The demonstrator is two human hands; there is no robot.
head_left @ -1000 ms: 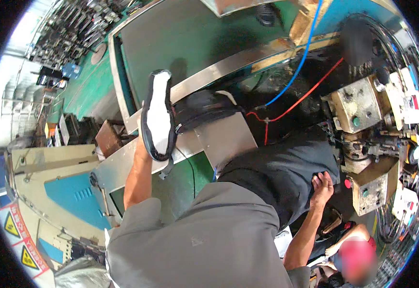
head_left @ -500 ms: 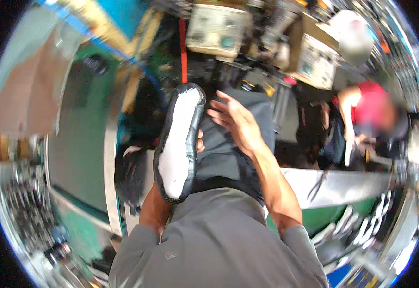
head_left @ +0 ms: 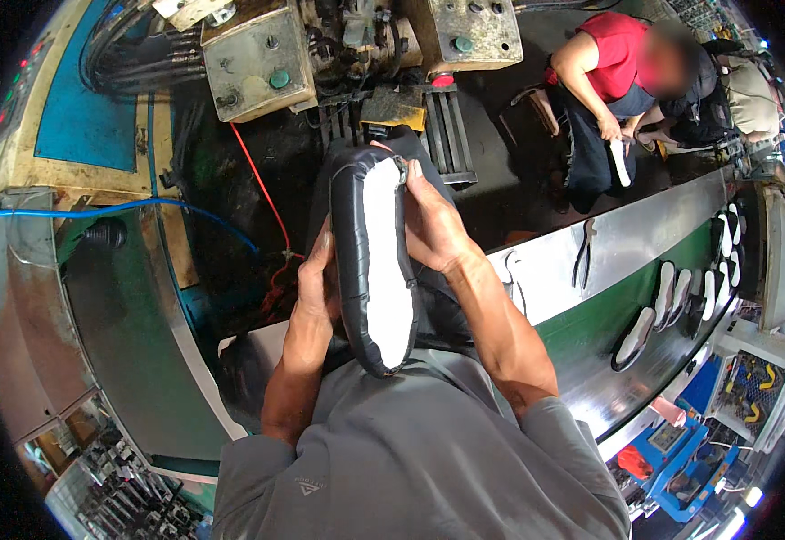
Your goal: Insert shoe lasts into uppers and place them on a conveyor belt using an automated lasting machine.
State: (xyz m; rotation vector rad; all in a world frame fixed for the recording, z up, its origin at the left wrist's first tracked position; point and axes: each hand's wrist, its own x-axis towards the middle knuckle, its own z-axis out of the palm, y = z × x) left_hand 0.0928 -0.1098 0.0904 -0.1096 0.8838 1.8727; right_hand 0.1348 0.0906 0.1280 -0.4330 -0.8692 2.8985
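Observation:
A black lasted shoe upper (head_left: 386,261) with a white insole board is held underside up over my lap, its long axis running away from me. My left hand (head_left: 318,283) grips its left side, fingers partly hidden beneath it. On the right, my right hand (head_left: 433,225) is closed against the far end, with the thumb at the folded black edge. The upper face of the shoe, turned down, is hidden.
Ahead stand machine parts with two control boxes (head_left: 257,67). A co-worker in red (head_left: 613,67) sits at far right with a white-soled piece. A tool like pliers (head_left: 583,252) lies on the metal ledge (head_left: 631,234); several shoes (head_left: 636,337) line the green conveyor (head_left: 581,328).
My right hand has come from open, apart from the shoe, to gripping its far end. The shoe has shifted to the right, and the view has turned.

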